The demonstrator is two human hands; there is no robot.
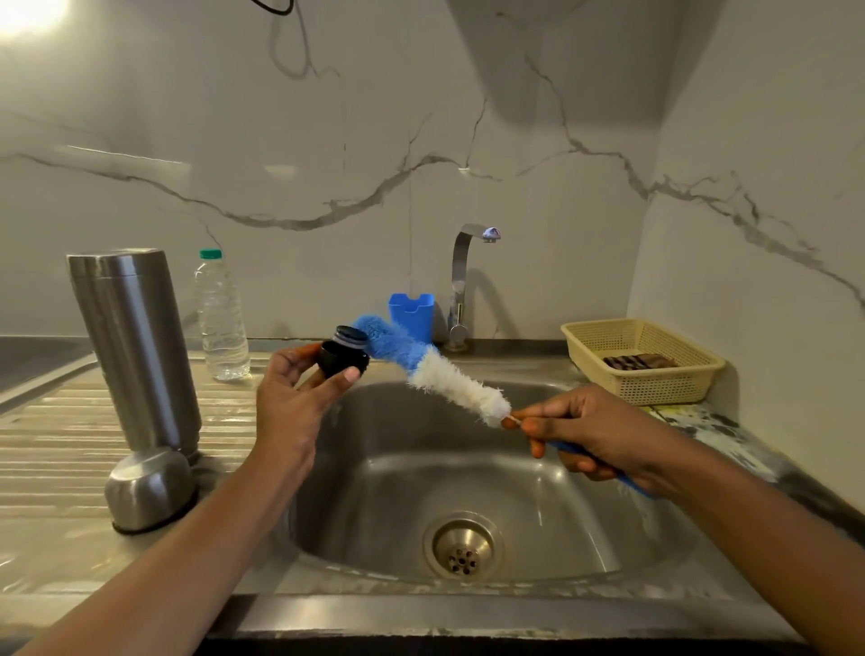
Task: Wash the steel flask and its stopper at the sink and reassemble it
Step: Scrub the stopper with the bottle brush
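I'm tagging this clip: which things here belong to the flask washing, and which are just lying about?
Job: stopper, held by left hand; bottle brush, gripped by right hand; steel flask; steel cap; sink; tap.
Lying about: water bottle; blue holder; cream basket.

White marble-look far wall (327,140) with grey veining, meeting the right wall (772,164) in a corner. Steel counter (56,421), ribbed on the left, with a speckled stone strip (730,431) on the right and a chrome tap (461,271) at the far edge. Bright light glare (23,18) top left, dark cable (276,5) looping at the top of the far wall.
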